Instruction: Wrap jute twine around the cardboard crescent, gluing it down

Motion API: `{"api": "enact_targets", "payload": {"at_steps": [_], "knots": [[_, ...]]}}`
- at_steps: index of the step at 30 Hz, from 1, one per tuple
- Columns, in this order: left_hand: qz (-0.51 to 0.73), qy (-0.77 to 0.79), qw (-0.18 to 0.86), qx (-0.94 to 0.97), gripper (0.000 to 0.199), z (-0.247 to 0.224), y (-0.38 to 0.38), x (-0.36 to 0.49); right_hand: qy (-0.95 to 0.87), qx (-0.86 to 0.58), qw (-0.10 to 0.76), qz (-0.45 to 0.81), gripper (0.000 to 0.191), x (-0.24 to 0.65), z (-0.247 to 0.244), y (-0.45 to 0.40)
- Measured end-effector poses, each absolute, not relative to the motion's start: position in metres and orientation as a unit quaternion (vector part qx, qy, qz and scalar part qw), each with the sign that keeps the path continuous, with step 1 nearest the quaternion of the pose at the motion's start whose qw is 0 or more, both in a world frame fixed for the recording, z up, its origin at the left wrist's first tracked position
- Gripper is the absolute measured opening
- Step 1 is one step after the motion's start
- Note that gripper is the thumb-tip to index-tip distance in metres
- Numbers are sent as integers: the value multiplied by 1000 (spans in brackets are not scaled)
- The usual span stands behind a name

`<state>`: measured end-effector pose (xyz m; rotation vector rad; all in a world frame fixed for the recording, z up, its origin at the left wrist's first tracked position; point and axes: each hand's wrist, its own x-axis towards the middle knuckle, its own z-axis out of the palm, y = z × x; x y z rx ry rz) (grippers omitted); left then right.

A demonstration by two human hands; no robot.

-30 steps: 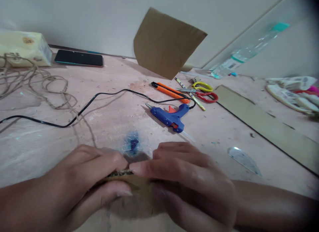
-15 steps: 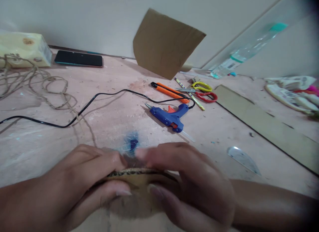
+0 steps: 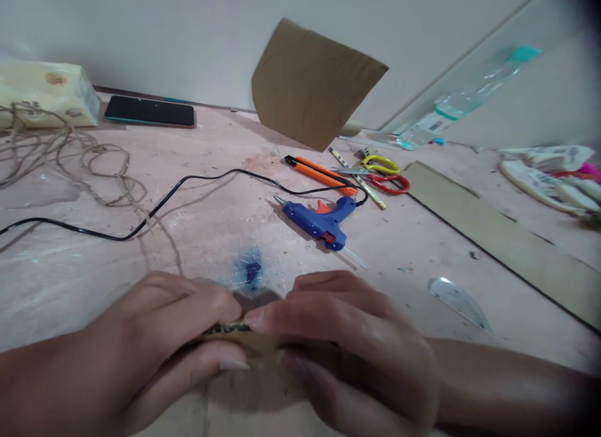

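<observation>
A brown piece of corrugated cardboard (image 3: 253, 349) is at the bottom centre, its fluted edge facing up and away from me. My left hand (image 3: 164, 343) pinches it from the left, thumb on the near face and fingers over the far side. On the right, my right hand (image 3: 357, 343) grips the same piece, a fingertip pressing on the top edge close to my left fingers. Just beyond the hands a blue glue gun (image 3: 319, 221) lies on its side, with a clear stick out of its back end.
An orange cutter (image 3: 319, 173), a pencil (image 3: 378, 198) and scissors (image 3: 387, 183) lie beyond the glue gun. Cardboard (image 3: 319, 83) leans on the wall, and a strip (image 3: 507, 236) lies right. A black phone (image 3: 149, 111), twine (image 3: 106, 164), protractor (image 3: 457, 302) and bottle (image 3: 469, 99) are around.
My right index fingertip has moved left and down onto the cardboard's top edge, covering more of it. My left hand has hardly moved.
</observation>
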<state>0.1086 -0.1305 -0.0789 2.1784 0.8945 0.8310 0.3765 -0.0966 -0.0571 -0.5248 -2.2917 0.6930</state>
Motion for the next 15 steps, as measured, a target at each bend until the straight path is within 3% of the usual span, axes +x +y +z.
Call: {"api": "enact_targets", "payload": {"at_steps": [5, 8, 12, 15], "knots": [[306, 344, 315, 830, 26, -80, -131, 108, -843, -233, 360, 323, 49, 376, -60, -102], [313, 338, 328, 825, 28, -80, -130, 108, -871, -200, 351, 279, 39, 375, -61, -102], [310, 336, 310, 834, 25, -80, -129, 107, -851, -207, 375, 304, 52, 373, -64, -98], [291, 315, 300, 852, 22, -77, -124, 104, -884, -132, 368, 257, 43, 374, -64, -91]]}}
